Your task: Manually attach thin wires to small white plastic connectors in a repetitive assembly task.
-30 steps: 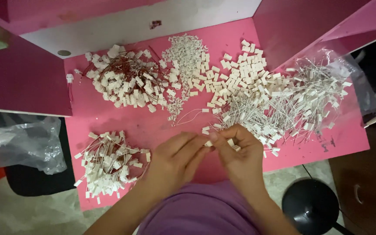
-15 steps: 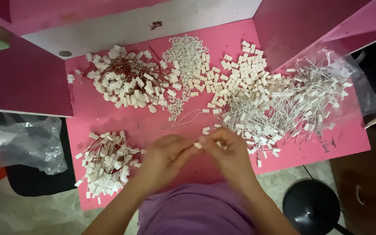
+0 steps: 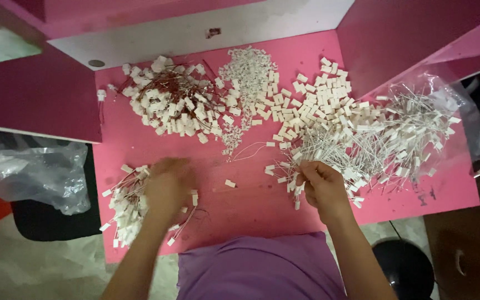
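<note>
The right hand is curling its fingers closed on white wired pieces; the left hand (blurred, grip unclear) is lying over a lower-left pile on the pink table.

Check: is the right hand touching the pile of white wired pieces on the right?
Touching. The head view shows the right hand with its fingers curled into the near edge of the white wired pile, wires running under the fingertips.
</note>
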